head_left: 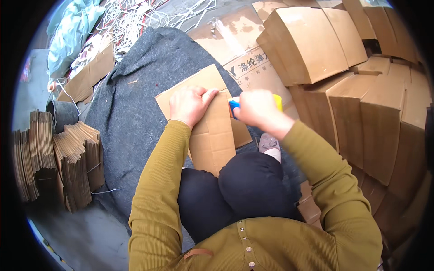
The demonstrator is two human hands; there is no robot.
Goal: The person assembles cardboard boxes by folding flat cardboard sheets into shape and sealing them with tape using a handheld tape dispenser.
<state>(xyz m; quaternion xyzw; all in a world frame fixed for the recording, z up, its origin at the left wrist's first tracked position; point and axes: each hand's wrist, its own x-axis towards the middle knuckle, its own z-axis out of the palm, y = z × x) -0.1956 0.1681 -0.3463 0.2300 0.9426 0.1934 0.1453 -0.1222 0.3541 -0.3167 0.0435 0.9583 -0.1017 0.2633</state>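
Between my knees stands a small, partly folded cardboard box (211, 140), its flaps spread at the top. My left hand (187, 105) grips its upper left part, fingers curled over a flap and thumb pressed along the fold. At the box's right edge, my right hand (261, 108) is closed around a blue and yellow tape dispenser (234, 107). Its blue end points at the cardboard, and a yellow rounded part shows beyond my knuckles. My fingers hide most of the dispenser, so whether it touches the box is unclear.
A dark grey felt cloth (131, 99) covers the floor in front. Bundled flat cardboard (77, 158) stands at left. Made-up boxes (312, 45) pile high at right. Beyond lie tangled white straps (135, 22), a pale blue plastic bag (72, 36) and a flattened printed carton (257, 67).
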